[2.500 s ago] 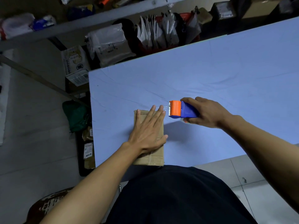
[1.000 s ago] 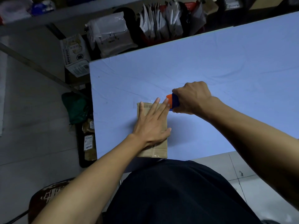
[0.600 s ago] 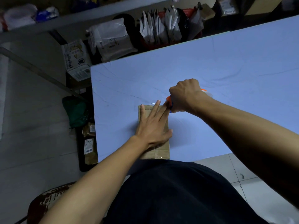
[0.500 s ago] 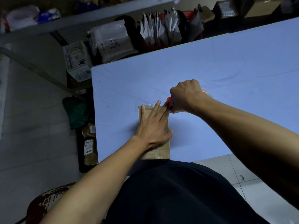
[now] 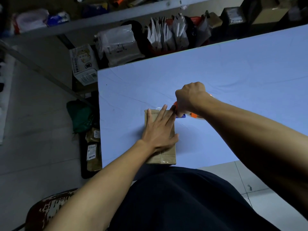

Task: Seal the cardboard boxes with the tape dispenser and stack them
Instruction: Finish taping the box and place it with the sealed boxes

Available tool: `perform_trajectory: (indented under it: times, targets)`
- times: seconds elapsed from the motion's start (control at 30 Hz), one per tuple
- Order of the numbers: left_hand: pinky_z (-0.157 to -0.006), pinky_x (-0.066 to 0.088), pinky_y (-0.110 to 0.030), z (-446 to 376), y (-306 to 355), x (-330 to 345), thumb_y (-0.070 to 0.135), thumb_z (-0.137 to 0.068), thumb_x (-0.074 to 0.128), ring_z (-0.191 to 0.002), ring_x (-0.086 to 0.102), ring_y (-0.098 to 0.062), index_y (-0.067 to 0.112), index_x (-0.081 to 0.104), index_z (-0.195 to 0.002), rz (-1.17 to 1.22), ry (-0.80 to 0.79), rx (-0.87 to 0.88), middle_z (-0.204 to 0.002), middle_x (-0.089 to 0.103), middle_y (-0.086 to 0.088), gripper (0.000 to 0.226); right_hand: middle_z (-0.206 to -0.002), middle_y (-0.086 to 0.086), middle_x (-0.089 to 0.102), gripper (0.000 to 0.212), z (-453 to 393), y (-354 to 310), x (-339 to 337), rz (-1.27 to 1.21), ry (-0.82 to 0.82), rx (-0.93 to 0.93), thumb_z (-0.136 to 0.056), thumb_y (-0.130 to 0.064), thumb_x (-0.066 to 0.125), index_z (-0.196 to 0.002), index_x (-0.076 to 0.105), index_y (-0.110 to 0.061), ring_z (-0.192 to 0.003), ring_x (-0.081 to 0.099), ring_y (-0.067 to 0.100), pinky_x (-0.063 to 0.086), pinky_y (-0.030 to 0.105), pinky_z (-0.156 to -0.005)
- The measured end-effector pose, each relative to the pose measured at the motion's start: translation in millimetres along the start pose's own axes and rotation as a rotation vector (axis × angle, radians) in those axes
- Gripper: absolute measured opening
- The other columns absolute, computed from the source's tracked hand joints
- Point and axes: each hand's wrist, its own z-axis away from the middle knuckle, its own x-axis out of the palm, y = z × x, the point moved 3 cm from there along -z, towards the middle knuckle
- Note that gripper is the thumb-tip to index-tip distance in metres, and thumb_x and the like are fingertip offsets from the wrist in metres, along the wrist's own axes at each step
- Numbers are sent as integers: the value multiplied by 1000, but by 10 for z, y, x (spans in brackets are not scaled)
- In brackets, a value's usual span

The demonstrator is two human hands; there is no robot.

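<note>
While the left hand [image 5: 160, 130] presses flat on the box [image 5: 168, 152], the right hand [image 5: 190, 99] grips the tape dispenser [image 5: 193, 115] beside it

The blue desk [image 5: 233, 77] lies bare across its far and right stretches, giving broad room to pass there. Near the front left edge, the cardboard box [image 5: 168, 155] blocks the way, with the left hand [image 5: 160, 132] pressed flat on top. Just beside its far right corner, the right hand [image 5: 190, 99] gripping the tape dispenser [image 5: 193, 115] fills that gap. Behind the far edge, parcels [image 5: 118, 45] and upright envelopes [image 5: 166, 34] crowd the shelf.
</note>
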Motion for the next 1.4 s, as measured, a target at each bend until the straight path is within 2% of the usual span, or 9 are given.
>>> perform_trajectory:
  times: [0.5,0.63,0.9,1.13,1.27,1.4]
  targets:
    - [-110,9,-71,-8,-5,-9,55,-81,41,-153,8,-20,16,31,-152,32,70,11,-166,15,3,82,-77,1,53,37,-56,-58,-69,55,-31,-19,-65,-43,77,-92,59,-24,-83,60,26,53,34,-85]
    - [-110,8,-72,-16,-8,-2,55,-82,42,-153,5,-19,17,27,-154,38,51,13,-166,12,4,82,-77,1,52,32,-70,-89,-76,81,-15,-27,-66,-39,76,-88,57,-24,-83,60,26,52,34,-87]
    - [-112,5,-71,-24,-16,-9,57,-83,38,-154,0,-17,17,22,-157,39,-6,-4,-167,8,5,86,-74,-1,55,28,-45,2,46,-30,10,38,-63,-38,75,-72,53,-22,-73,60,22,53,32,-82]
    - [-116,2,-67,-7,21,-66,58,-82,28,-154,-5,-17,14,10,-159,42,-60,-15,-168,0,1,91,-76,-1,55,36,-32,71,145,-100,11,60,-65,-48,76,-72,52,-23,-68,55,20,48,28,-71]
    - [-117,-1,-67,9,9,-33,55,-86,40,-154,-7,-17,12,14,-158,83,-51,-8,-168,-2,-3,88,-75,0,55,33,-32,17,94,-39,14,37,-66,-43,76,-72,51,-22,-76,61,22,53,31,-80]
    - [-118,-3,-64,4,19,-55,56,-86,39,-153,-11,-15,13,6,-159,73,-100,-58,-168,-8,-3,91,-79,-2,57,39,-43,104,147,-74,18,-2,-70,-58,72,-85,58,-25,-72,58,20,44,28,-69]
